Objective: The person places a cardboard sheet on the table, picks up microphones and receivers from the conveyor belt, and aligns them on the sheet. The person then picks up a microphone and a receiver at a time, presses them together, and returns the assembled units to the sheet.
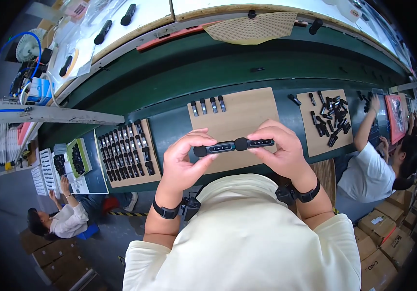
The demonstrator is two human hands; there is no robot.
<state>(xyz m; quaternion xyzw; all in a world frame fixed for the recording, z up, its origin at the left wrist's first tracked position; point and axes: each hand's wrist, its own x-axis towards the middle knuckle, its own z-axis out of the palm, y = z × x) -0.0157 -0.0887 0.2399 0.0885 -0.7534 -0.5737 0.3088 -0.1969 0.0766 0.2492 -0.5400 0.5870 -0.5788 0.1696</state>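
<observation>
L hand (189,157) has thumb & fingers pinched on a mic (216,148), R hand (280,148) likewise on a 2nd mic (260,143), both end to end above the sheet (240,114)'s near half; can't tell if they touch. Row of 4 mics (213,105) at sheet's far-L corner; mic rows (124,150) L of sheet, loose pile (333,114) R of it. Risk: grips look fingertip-only, so a slip could drop one on the sheet; twisting might loosen the round tip (241,143) btwn hands.
</observation>
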